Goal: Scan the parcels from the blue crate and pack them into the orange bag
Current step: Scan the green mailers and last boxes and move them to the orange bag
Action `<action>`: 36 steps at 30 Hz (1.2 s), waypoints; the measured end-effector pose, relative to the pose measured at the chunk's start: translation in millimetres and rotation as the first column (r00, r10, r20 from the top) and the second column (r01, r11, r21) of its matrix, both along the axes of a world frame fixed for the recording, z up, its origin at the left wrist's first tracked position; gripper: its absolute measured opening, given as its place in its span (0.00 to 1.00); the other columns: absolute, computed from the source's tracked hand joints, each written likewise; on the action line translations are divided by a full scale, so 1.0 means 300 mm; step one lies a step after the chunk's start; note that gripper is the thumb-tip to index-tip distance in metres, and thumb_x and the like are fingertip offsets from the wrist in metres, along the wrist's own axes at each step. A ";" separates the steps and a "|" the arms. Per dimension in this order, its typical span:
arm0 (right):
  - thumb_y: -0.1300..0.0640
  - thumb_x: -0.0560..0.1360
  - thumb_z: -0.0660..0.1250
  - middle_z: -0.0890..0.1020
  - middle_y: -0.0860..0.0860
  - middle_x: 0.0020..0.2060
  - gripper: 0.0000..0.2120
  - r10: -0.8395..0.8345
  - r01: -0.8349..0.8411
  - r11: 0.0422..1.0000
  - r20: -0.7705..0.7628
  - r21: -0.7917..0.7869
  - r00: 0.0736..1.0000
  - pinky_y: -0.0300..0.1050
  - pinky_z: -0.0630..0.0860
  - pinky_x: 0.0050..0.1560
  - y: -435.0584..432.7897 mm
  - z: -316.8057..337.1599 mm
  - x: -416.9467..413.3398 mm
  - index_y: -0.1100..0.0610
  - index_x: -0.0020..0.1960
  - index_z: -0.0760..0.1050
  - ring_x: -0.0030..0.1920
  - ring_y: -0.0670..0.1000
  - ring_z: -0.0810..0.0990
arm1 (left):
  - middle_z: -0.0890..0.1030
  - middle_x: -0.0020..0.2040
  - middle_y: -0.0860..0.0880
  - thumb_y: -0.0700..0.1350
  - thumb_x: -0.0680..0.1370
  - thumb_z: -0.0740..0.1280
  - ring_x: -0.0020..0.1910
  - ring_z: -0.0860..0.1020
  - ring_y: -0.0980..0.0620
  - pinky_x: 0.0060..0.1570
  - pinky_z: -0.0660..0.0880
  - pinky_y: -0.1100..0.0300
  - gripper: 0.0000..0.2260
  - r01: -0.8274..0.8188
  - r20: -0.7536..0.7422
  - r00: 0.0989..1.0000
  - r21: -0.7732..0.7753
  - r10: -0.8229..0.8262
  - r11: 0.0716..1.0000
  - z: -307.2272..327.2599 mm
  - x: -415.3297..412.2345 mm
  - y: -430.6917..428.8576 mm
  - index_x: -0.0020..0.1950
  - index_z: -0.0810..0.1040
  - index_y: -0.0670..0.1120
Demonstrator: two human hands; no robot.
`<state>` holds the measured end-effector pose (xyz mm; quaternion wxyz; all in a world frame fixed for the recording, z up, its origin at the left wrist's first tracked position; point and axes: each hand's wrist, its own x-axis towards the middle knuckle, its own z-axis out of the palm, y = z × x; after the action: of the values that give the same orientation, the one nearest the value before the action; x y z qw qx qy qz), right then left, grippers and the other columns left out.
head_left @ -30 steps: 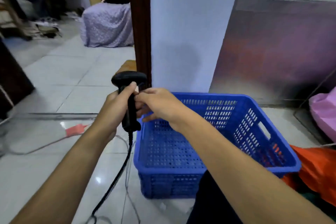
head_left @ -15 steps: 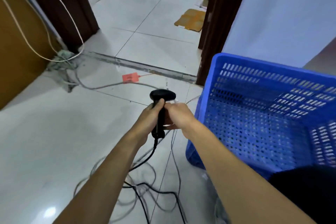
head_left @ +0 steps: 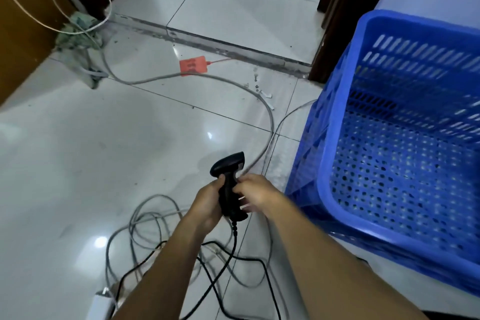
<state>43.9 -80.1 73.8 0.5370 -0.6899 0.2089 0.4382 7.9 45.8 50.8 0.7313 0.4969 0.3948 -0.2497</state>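
Note:
A black handheld barcode scanner with a black cord hangs low over the tiled floor, left of the blue crate. My left hand grips its handle from the left. My right hand has its fingers curled on the handle's right side. The perforated blue crate stands at the right and shows no parcels in its visible part. The orange bag is out of view.
Grey and black cables lie looped on the floor under my arms. A white power strip sits at the bottom edge. A red tag lies near the door threshold. Dark door frames stand at left and right.
The view has swung down and left, from the crate to the floor. Both hands stay on the scanner, which has come lower and closer to the floor cables.

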 end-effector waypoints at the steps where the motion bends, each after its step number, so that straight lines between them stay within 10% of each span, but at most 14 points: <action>1: 0.62 0.78 0.65 0.85 0.58 0.51 0.07 0.009 -0.009 1.000 -0.015 -0.021 1.000 0.53 0.81 0.55 0.005 -0.031 0.000 0.56 0.53 0.79 0.55 0.60 0.84 | 0.88 0.49 0.40 0.48 0.88 0.57 0.49 0.86 0.42 0.44 0.83 0.50 0.18 -0.015 -0.006 1.000 0.002 0.015 1.000 -0.037 -0.006 0.004 0.62 0.80 0.36; 14: 0.59 0.77 0.69 0.84 0.57 0.47 0.05 -0.176 0.160 0.983 -0.206 -0.091 0.963 0.46 0.76 0.45 -0.017 -0.258 -0.118 0.60 0.50 0.80 0.49 0.56 0.82 | 0.86 0.55 0.44 0.46 0.84 0.67 0.54 0.85 0.46 0.58 0.81 0.47 0.08 0.134 -0.020 0.991 0.373 -0.136 0.918 -0.286 -0.097 -0.031 0.60 0.82 0.44; 20: 0.59 0.77 0.69 0.84 0.60 0.55 0.10 -0.236 0.232 0.972 -0.207 -0.042 0.949 0.52 0.80 0.57 -0.009 -0.218 -0.097 0.60 0.57 0.79 0.57 0.59 0.83 | 0.85 0.55 0.44 0.38 0.84 0.66 0.48 0.83 0.54 0.37 0.78 0.70 0.09 0.198 0.026 0.971 0.465 -0.237 0.863 -0.253 -0.064 -0.053 0.63 0.80 0.46; 25: 0.58 0.79 0.67 0.80 0.56 0.51 0.10 -0.206 0.200 0.978 -0.137 -0.052 0.969 0.51 0.78 0.52 -0.060 -0.157 -0.095 0.58 0.59 0.76 0.53 0.56 0.80 | 0.85 0.57 0.42 0.39 0.81 0.69 0.54 0.84 0.44 0.58 0.81 0.48 0.12 0.318 -0.024 0.932 0.538 -0.363 0.781 -0.239 -0.040 -0.051 0.64 0.80 0.43; 36: 0.57 0.80 0.67 0.76 0.55 0.67 0.23 -0.039 0.031 0.995 -0.089 -0.093 0.995 0.50 0.75 0.60 -0.095 -0.180 -0.121 0.52 0.74 0.69 0.65 0.55 0.76 | 0.84 0.57 0.39 0.39 0.82 0.69 0.51 0.84 0.43 0.55 0.83 0.49 0.07 0.184 0.030 0.976 0.413 -0.216 0.892 -0.269 -0.046 -0.051 0.59 0.82 0.39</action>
<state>7.7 -108.7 19.9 0.5024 -0.6894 0.2651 0.4494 -6.0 30.4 -30.0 0.5965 0.6852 0.3571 -0.2170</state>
